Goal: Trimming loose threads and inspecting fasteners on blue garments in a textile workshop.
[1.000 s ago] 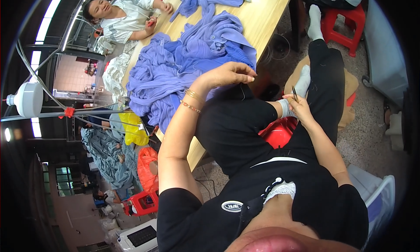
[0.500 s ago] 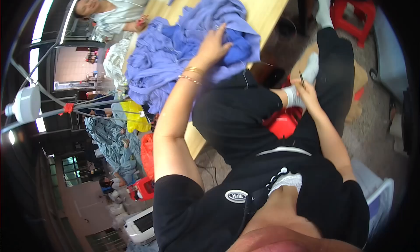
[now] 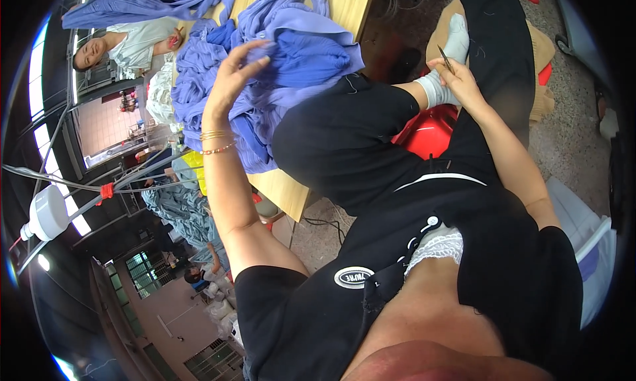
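A heap of purple-blue garments (image 3: 192, 83) is spread over the wooden table in front of me. At its near side lies a deeper blue piece of cloth (image 3: 301, 58). My left hand (image 3: 237, 75) is over the heap, thumb and fingers apart, the fingertips beside the blue piece; whether they touch it is hard to tell. My right hand (image 3: 458, 84) rests near my sock and ankle, closed around a slim, dark, pointed metal tool (image 3: 446, 60), perhaps thread snips. Most of that tool is hidden by the fingers.
The wooden table (image 3: 348, 7) has its edge beside my knee. A red stool (image 3: 427, 133) is under me. Across the table sits another person (image 3: 122, 47). A lamp (image 3: 48, 212) on a metal pole (image 3: 126, 176) stands at the left. Grey-blue garments (image 3: 179, 212) lie farther back.
My left hand has lifted back leftward from the blue cloth, which now shows more fully. The view has shifted, bringing a long purple garment into sight at the top. The right hand keeps its tool.
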Demonstrator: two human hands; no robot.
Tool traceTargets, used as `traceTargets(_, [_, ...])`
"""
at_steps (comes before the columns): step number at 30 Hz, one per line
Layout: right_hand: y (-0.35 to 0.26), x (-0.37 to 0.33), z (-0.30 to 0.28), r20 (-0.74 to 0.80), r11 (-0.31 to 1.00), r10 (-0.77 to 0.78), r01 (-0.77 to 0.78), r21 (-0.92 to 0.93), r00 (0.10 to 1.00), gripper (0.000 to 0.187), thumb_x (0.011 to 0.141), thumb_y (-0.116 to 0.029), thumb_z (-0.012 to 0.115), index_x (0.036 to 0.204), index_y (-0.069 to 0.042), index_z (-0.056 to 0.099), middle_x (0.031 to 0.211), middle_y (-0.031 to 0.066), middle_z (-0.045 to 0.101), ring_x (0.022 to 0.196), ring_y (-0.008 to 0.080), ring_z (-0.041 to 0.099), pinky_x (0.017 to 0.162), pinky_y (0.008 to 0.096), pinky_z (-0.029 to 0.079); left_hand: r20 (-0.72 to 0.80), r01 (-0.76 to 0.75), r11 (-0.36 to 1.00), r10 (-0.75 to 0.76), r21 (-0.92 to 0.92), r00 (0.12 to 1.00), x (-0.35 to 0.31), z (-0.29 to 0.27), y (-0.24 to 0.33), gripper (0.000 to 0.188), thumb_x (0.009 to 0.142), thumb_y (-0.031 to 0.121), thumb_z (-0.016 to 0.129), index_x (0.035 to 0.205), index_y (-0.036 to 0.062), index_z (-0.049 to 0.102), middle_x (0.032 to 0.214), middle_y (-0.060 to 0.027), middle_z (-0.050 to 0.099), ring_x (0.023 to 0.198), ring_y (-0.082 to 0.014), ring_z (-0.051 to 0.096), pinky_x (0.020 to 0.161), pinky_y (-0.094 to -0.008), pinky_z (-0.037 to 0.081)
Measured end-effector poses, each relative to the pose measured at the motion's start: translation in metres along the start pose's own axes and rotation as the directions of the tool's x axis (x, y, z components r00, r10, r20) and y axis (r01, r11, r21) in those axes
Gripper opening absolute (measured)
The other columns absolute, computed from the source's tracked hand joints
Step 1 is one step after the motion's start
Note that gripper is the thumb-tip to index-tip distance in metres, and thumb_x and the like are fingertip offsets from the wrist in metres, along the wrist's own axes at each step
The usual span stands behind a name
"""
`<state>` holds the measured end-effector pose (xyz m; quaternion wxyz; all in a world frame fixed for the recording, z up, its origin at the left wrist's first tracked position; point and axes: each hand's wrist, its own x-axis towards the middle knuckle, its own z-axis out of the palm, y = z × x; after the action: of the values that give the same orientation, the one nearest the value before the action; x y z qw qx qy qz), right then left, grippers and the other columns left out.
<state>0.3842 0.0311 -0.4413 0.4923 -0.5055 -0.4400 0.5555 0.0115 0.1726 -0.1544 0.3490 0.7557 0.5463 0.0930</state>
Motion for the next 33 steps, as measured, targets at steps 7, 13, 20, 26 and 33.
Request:
traceTargets(7, [-0.012, 0.0, 0.001, -0.009, 0.967, -0.046, 0.042, -0.253, 0.999, 0.025, 0.099, -0.016, 0.053, 0.115, -0.003, 0.066, 0.095, 0.0098, 0.068, 0.09, 0.0177, 0.064, 0.083, 0.0293, 0.047, -0.316, 0.004, 0.997, -0.028, -0.077, 0.948, 0.04, 0.005, -0.024, 0.032, 0.087, 0.016, 0.073, 0.117, 0.0036, 0.069, 0.106, -0.0059, 0.069, 0.087, -0.0109, 0.062, 0.08, -0.022, 0.047])
traceTargets(13, [-0.001, 0.0, -0.003, -0.041, 0.964, -0.023, 0.011, -0.265, 0.999, 0.028, 0.096, -0.011, 0.054, 0.119, -0.002, 0.066, 0.101, 0.008, 0.071, 0.1, 0.0151, 0.064, 0.092, 0.0283, 0.047, -0.357, -0.078, 0.857, 0.293, 0.509, 0.887, 0.09, 0.02, -0.064, 0.055, 0.077, -0.002, 0.061, 0.131, 0.0091, 0.06, 0.132, -0.0192, 0.058, 0.125, -0.0363, 0.054, 0.106, -0.0415, 0.042])
traceTargets(20, [0.002, -0.009, -0.003, -0.035, 0.92, -0.024, 0.009, -0.391, 0.999, 0.038, 0.087, -0.023, 0.067, 0.121, -0.005, 0.068, 0.068, 0.005, 0.058, 0.063, 0.0105, 0.051, 0.06, 0.0287, 0.043, -0.353, 0.023, 0.916, 0.132, 0.401, 0.926, 0.11, 0.004, -0.054, 0.03, 0.092, 0.033, 0.062, 0.106, 0.0077, 0.071, 0.093, -0.0203, 0.071, 0.095, -0.0346, 0.068, 0.084, -0.0414, 0.052])
traceTargets(26, [-0.009, -0.009, 0.001, -0.043, 0.88, -0.052, 0.025, -0.475, 0.998, 0.038, 0.084, -0.031, 0.07, 0.115, -0.008, 0.071, 0.068, 0.0074, 0.056, 0.063, 0.0163, 0.053, 0.06, 0.032, 0.043, -0.084, -0.425, 0.81, 0.495, 0.405, 0.865, 0.04, 0.057, 0.06, 0.05, 0.084, 0.027, 0.078, 0.128, 0.0094, 0.06, 0.111, -0.01, 0.067, 0.099, -0.021, 0.063, 0.083, -0.0331, 0.05])
traceTargets(33, [-0.016, -0.008, 0.005, 0.011, 0.853, 0.029, -0.019, -0.521, 1.0, 0.038, 0.084, -0.033, 0.07, 0.115, -0.011, 0.072, 0.076, 0.0102, 0.064, 0.069, 0.0205, 0.06, 0.067, 0.0336, 0.049, -0.167, -0.019, 0.983, 0.05, 0.185, 0.985, 0.03, 0.038, 0.043, 0.03, 0.091, 0.009, 0.06, 0.12, 0.0043, 0.066, 0.105, -0.0101, 0.069, 0.097, -0.0179, 0.066, 0.085, -0.0296, 0.051])
